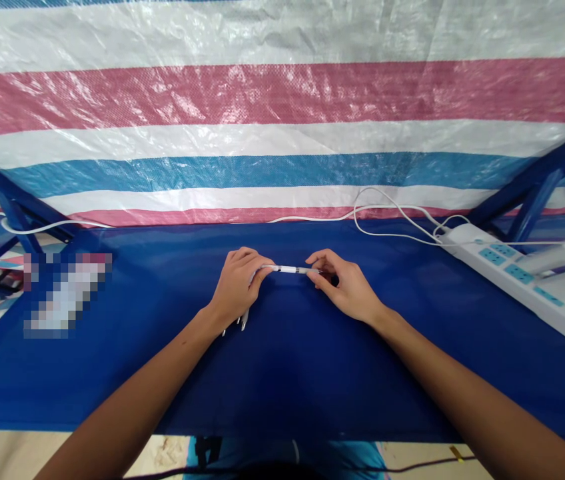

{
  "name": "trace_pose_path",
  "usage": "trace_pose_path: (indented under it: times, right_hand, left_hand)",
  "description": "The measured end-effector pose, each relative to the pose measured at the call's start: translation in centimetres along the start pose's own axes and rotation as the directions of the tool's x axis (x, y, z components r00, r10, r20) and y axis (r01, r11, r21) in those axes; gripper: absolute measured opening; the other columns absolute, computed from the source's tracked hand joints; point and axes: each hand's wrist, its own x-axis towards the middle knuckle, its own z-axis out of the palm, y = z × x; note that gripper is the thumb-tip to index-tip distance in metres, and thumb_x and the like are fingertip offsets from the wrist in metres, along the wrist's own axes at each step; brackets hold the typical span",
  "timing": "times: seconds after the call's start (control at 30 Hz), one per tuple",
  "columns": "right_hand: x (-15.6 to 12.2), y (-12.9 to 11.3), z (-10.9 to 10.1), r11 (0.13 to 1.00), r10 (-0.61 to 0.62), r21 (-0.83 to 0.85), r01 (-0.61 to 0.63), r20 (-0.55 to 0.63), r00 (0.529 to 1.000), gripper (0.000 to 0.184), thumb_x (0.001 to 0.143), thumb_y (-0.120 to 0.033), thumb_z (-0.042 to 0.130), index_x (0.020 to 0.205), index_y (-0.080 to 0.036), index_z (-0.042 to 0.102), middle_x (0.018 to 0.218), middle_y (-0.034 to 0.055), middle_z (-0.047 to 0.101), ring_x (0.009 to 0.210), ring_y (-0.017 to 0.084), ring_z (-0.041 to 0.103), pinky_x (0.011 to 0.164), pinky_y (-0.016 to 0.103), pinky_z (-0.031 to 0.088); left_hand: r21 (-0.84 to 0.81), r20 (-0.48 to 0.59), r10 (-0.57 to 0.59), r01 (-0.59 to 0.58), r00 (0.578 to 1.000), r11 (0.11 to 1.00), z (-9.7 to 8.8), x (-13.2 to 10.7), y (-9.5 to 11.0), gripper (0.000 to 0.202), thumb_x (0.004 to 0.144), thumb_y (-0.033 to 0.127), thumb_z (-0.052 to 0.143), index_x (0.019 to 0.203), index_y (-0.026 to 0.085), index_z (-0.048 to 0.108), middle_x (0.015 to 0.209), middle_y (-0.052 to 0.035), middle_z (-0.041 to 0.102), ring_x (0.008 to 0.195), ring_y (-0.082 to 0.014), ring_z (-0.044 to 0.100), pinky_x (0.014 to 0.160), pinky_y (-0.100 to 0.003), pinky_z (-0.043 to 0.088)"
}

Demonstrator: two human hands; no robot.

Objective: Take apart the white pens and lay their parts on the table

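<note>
Both my hands meet over the middle of a blue table (282,360). My left hand (236,283) is closed round one end of a thin white pen (288,269) held level above the table. My right hand (343,285) pinches the pen's other end with thumb and fingers. Under my left hand, the tips of a few more white pens (240,323) stick out towards me; I cannot tell whether the hand holds them or they lie on the table.
A white power strip (522,280) with blue sockets lies at the right, its white cable (392,213) looping along the back edge. A striped red, white and blue tarp (282,120) hangs behind. Blue frame bars (532,187) slant at both back corners. A blurred patch sits at the left.
</note>
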Motion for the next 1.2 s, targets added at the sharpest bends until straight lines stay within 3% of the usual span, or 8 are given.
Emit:
trace_pose_path:
  times: [0.1, 0.3, 0.57, 1.2]
  right_hand:
    - [0.05, -0.2, -0.14, 1.0, 0.025, 0.001, -0.025, 0.029, 0.999, 0.027, 0.098, -0.046, 0.053, 0.106, -0.023, 0.064, 0.074, 0.0009, 0.069, 0.061, 0.017, 0.065, 0.062, 0.029, 0.051]
    - [0.23, -0.69, -0.28, 0.999, 0.004, -0.032, -0.003, 0.039, 0.999, 0.048, 0.103, -0.056, 0.042, 0.074, -0.023, 0.06, 0.065, 0.0008, 0.065, 0.061, 0.016, 0.063, 0.064, 0.028, 0.048]
    - [0.02, -0.31, -0.03, 0.999, 0.03, -0.016, -0.029, 0.021, 0.999, 0.028, 0.098, -0.049, 0.054, 0.094, -0.023, 0.065, 0.067, -0.0003, 0.067, 0.058, 0.017, 0.063, 0.061, 0.028, 0.05]
    - [0.09, -0.16, -0.03, 0.999, 0.029, -0.013, -0.029, 0.025, 0.999, 0.015, 0.094, -0.039, 0.057, 0.098, -0.024, 0.06, 0.069, -0.0012, 0.066, 0.06, 0.017, 0.063, 0.061, 0.028, 0.049]
  left_hand:
    - [-0.007, -0.026, 0.02, -0.02, 0.999, 1.0, 0.03, 0.0, 0.01, 0.038, 0.11, 0.036, 0.041, 0.097, 0.021, 0.074, 0.089, -0.0058, 0.078, 0.091, -0.024, 0.065, 0.089, -0.04, 0.048]
    - [0.019, -0.025, 0.003, -0.003, 1.0, 1.0, 0.13, 0.01, -0.14, 0.038, 0.11, 0.038, 0.042, 0.101, 0.022, 0.075, 0.091, -0.0059, 0.079, 0.092, -0.0243, 0.065, 0.089, -0.04, 0.048]
    - [0.015, -0.026, 0.041, -0.04, 0.999, 0.999, 0.1, -0.01, -0.25, 0.037, 0.11, 0.035, 0.042, 0.1, 0.02, 0.075, 0.091, -0.0065, 0.079, 0.09, -0.0237, 0.064, 0.088, -0.039, 0.047]
    - [0.025, -0.018, 0.024, -0.023, 1.0, 0.999, 0.28, -0.12, -0.46, 0.03, 0.108, 0.035, 0.047, 0.106, 0.021, 0.074, 0.094, -0.0066, 0.079, 0.092, -0.0247, 0.065, 0.09, -0.04, 0.049]
